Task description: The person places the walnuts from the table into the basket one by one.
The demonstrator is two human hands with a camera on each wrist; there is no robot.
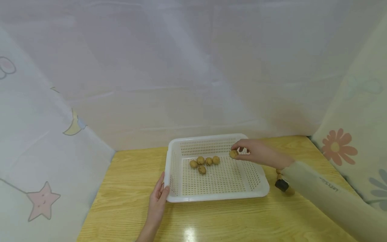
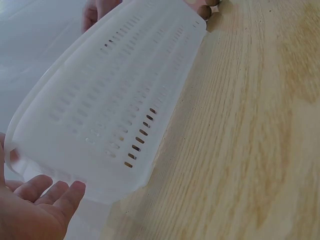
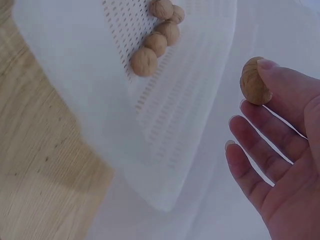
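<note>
A white slotted plastic basket [image 1: 217,196] stands on the table with several walnuts [image 1: 201,160] grouped on its floor, left of the middle. My left hand [image 1: 158,196] grips the basket's left end, thumb at the rim and fingers against the outer wall, as the left wrist view also has it. Over the right part of the basket, my right hand [image 1: 257,153] pinches one walnut [image 3: 255,82] between thumb and index finger. In the right wrist view its other fingers [image 3: 255,142] are spread and loosely bent.
More walnuts [image 2: 205,11] lie on the wooden table [image 1: 127,188] to the right of the basket, partly hidden by the right sleeve [image 1: 326,191] in the head view. A black object [image 1: 282,185] shows by that wrist. Pale printed cloth [image 1: 193,84] encloses the back and sides.
</note>
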